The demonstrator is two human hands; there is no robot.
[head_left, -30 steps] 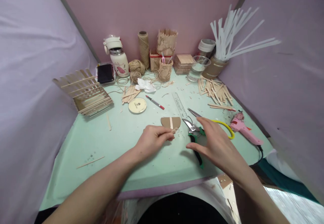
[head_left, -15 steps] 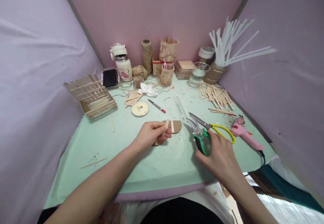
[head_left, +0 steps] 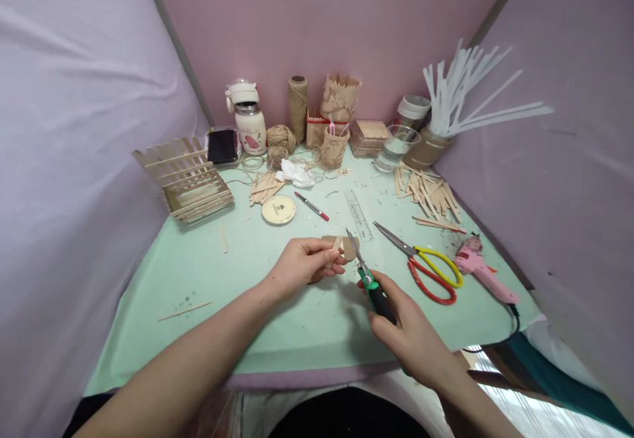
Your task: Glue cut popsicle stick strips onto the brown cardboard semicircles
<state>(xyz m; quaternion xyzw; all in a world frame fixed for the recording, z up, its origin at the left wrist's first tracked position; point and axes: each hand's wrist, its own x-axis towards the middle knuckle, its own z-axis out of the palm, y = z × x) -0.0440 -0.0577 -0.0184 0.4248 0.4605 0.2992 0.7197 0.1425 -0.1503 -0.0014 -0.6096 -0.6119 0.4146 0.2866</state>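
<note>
My left hand (head_left: pixel 307 265) pinches a short pale wooden stick (head_left: pixel 337 245) between thumb and fingers, just above a brown rounded cardboard piece (head_left: pixel 351 248). Part of the cardboard is hidden beneath the hand. My right hand (head_left: pixel 403 322) is wrapped round the black and green handles of the pruning shears (head_left: pixel 377 299). Their blades point up and to the left, beside the cardboard's right end. Scissors (head_left: pixel 413 253) with yellow and red handles lie to the right of the shears, touched by neither hand.
A clear ruler (head_left: pixel 358 215), a red marker (head_left: pixel 312 206) and a round lid (head_left: pixel 278 210) lie ahead. At the right are a pink glue gun (head_left: pixel 488 278) and loose sticks (head_left: pixel 428 193). A slatted wooden basket (head_left: pixel 198 199) stands left; a water cup (head_left: pixel 393 150) stands behind.
My right hand has lifted the pruning shears off the table beside the scissors and brought them left towards my left hand. The scissors' red handle has come into view.
</note>
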